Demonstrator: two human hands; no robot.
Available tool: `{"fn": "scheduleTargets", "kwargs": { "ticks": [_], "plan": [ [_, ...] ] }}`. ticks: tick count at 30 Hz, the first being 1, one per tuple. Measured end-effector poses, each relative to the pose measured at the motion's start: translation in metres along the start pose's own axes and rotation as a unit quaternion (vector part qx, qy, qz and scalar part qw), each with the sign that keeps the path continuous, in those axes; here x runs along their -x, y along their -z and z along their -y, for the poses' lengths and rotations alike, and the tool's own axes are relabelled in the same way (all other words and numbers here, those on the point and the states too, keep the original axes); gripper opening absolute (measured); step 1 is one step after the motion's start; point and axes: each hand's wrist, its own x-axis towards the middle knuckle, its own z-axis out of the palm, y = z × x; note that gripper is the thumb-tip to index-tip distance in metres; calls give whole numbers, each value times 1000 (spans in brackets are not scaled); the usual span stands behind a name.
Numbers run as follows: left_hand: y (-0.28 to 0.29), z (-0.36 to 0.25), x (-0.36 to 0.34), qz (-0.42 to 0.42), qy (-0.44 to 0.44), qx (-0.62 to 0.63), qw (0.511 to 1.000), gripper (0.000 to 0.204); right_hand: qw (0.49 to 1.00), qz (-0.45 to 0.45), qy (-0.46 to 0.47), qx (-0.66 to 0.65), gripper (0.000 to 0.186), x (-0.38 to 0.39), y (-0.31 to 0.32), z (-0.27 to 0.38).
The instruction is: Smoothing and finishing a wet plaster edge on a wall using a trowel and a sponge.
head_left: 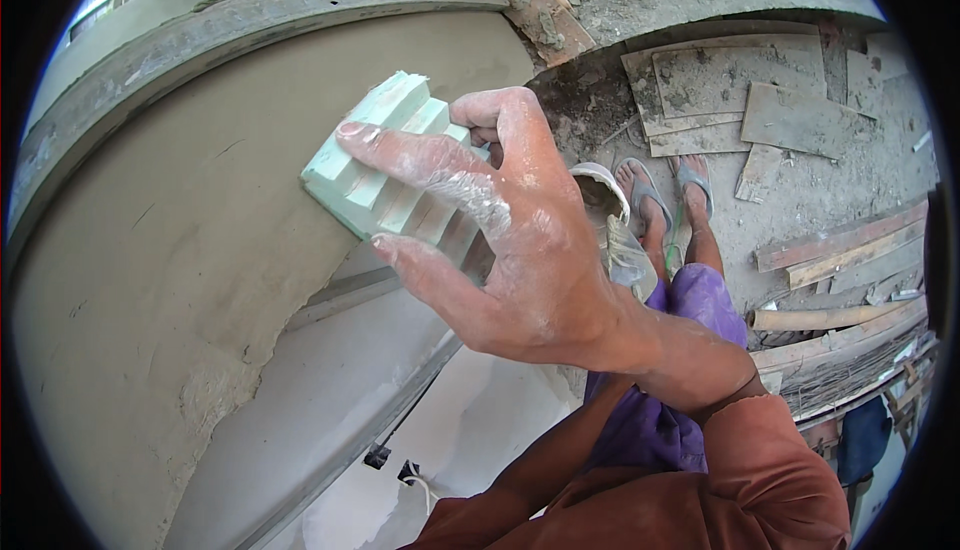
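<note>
My right hand (540,240), powdered with pale dust, is closed on a pale green ridged foam block (400,100). Its index finger lies over the stepped ridges, the thumb is at the near edge and the other fingers curl at the far side. The block is against or just above a surface of smooth grey plaster (150,280); the contact is hidden. My left forearm (540,450) runs beneath my right arm, which hides the left hand. Beyond the right wrist shows a white-rimmed bucket (603,178), with a clear crumpled plastic piece (628,260) beside it.
A curved-looking grey ledge (270,15) borders the plaster. Below its ragged edge are a pale wall (290,420), a metal strip (360,440) and black boxes (376,457) with a white cable. Boards (740,75), planks (850,250) and a pole (810,320) lie on the dusty floor.
</note>
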Motion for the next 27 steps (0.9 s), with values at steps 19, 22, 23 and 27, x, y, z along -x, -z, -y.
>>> {"fn": "scheduleTargets", "kwargs": {
  "ticks": [19, 22, 23, 27],
  "plan": [
    [3, 13, -3, 29, 234, 97, 967, 22, 978, -82, -87, 171, 46, -8, -1, -141],
    [13, 18, -2, 24, 134, 61, 989, 20, 997, -50, -18, 49, 50, -11, 5, -46],
    [22, 23, -3, 7, 125, 54, 991, 20, 999, -23, 6, 23, 51, -9, 4, -15],
    [15, 43, 2, 10, 106, 46, 993, 19, 999, 15, 47, -21, 57, -3, 4, 37]
  ]
}}
